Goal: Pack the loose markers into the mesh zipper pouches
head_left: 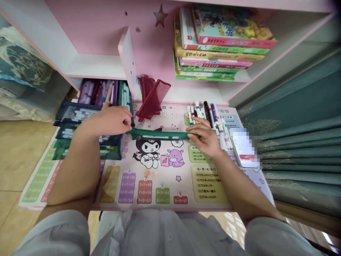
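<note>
A green mesh zipper pouch [160, 136] with pens inside is stretched over the printed desk mat. My left hand [110, 120] pinches its left end, near the zipper. The right end is between the fingers and thumb of my right hand [204, 136]. Beside my right hand lies a pile of loose markers [222, 129]. Under and around my left wrist are filled dark blue pouches [70, 113] and another green pouch [113, 153]. Dark red mesh pouches [153, 99] lean against the back of the desk.
A stack of books [221, 53] fills the right shelf. Purple pouches of pens [92, 93] stand in the left cubby behind a divider [128, 57]. A phone [243, 147] lies at the right edge of the mat [160, 192], beside a curtain [301, 121].
</note>
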The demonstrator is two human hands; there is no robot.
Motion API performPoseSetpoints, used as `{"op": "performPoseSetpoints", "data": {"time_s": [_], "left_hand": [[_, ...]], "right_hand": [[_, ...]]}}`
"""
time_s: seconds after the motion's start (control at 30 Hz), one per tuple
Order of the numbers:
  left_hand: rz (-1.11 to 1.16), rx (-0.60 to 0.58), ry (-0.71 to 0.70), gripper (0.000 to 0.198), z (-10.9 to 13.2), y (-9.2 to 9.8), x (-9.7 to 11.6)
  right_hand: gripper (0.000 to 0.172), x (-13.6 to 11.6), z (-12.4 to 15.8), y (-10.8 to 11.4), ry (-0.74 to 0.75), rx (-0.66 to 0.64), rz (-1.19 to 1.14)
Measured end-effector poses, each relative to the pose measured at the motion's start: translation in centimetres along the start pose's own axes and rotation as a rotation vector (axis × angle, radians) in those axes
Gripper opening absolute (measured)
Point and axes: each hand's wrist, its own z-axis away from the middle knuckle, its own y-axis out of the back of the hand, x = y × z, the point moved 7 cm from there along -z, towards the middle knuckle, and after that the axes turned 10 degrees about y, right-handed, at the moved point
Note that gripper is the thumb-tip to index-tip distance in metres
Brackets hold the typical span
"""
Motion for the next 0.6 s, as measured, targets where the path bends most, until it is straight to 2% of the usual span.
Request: {"op": "performPoseSetpoints", "data": {"time_s": [0.6], "left_hand": [[-0.024,0.018,0.047,0.028,0.02,0.4,0.2]], "right_hand": [[0.01,-0.26,-0.02,-0.02,0.021,-0.005,0.021]]}}
